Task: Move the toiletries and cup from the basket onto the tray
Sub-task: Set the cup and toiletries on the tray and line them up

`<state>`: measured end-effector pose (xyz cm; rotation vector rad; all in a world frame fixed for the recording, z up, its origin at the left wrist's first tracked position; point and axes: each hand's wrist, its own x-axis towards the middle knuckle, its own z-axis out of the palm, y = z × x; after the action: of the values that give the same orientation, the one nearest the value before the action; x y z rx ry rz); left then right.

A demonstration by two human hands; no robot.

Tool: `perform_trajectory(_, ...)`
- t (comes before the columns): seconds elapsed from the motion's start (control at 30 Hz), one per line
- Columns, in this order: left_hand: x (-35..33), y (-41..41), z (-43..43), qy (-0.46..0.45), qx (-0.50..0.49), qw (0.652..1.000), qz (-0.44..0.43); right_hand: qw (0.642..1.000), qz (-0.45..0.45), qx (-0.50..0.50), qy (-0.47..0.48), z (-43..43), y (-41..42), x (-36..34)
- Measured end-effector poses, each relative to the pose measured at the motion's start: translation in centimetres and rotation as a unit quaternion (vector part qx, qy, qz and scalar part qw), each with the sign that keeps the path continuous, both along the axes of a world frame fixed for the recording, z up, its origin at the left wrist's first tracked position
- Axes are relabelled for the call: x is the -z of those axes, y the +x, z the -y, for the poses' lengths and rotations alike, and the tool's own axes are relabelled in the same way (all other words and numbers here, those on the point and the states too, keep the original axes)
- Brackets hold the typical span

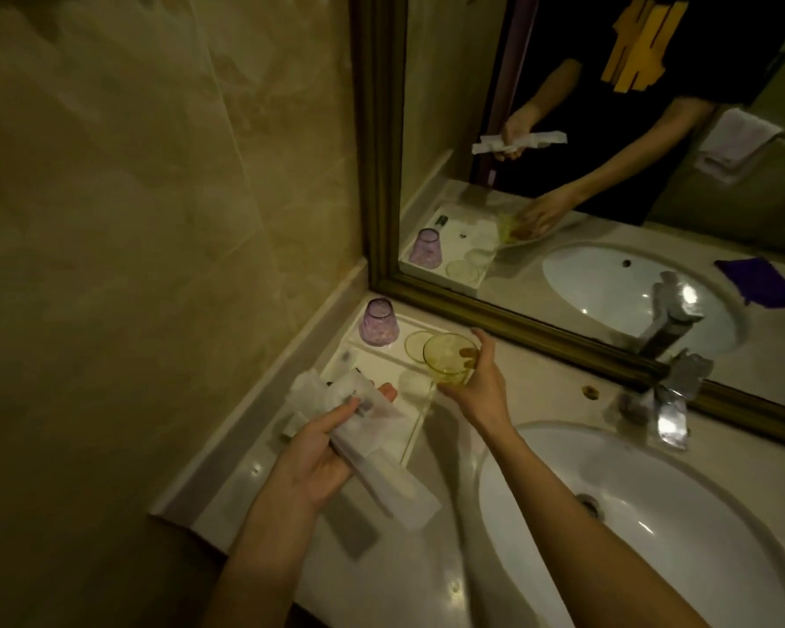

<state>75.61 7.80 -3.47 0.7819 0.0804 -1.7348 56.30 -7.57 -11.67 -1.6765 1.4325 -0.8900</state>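
Note:
A white tray (411,439) lies on the counter in the corner by the mirror. My right hand (474,387) grips a yellow-green glass cup (447,358), tilted over the tray's right side. My left hand (311,455) holds several long white toiletry packets (381,478) above the tray's near end. A purple cup (378,321) stands upside down at the tray's far end. A round yellowish coaster (415,343) lies on the tray beside it, partly behind the yellow cup. No basket is in view.
A white sink basin (653,537) fills the right. A chrome faucet (669,401) stands behind it. The gold-framed mirror (517,317) runs along the back, and a marble wall closes the left. A small brown spot (590,392) marks the counter.

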Motion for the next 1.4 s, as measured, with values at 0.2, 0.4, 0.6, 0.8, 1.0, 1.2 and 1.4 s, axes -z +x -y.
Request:
perform_trajectory(0.2, 0.5, 0.7, 4.1, 0.006, -0.022, 1.000, 0.014, 0.999, -0.014, 0.000, 0.030, 5.9, 2.6, 3.6)
perform_trajectory(0.4, 1.1, 0.7, 7.1, 0.005, 0.021, 0.999, 0.039, 0.999, -0.009, -0.001, 0.051, 9.1, 4.7, 5.5)
perform_trajectory(0.6, 1.9, 0.7, 8.5, 0.022, 0.021, 0.999, 0.031, 0.998, 0.002, 0.014, 0.059, 9.9, 5.2, 6.6)
perform_trajectory(0.8, 2.0, 2.3, 9.7, 0.032, 0.049, 0.998, 0.030, 0.994, -0.007, 0.041, 0.101, 9.2, 4.7, 3.6)
perform_trajectory(1.0, 2.2, 3.5, 11.1, 0.044, 0.052, 0.997, 0.042, 0.999, -0.024, 0.047, 0.006, 1.6, 4.1, -3.3)
perform_trajectory(1.2, 3.3, 3.0, 12.0, 0.037, 0.090, 0.993, 0.070, 0.988, 0.012, -0.028, 0.150, -2.7, 5.0, -5.7)
perform_trajectory(1.4, 4.9, 4.1, 11.6, 0.059, 0.078, 0.995, 0.016, 0.983, 0.079, 0.084, 0.142, -2.8, 4.3, -5.1)
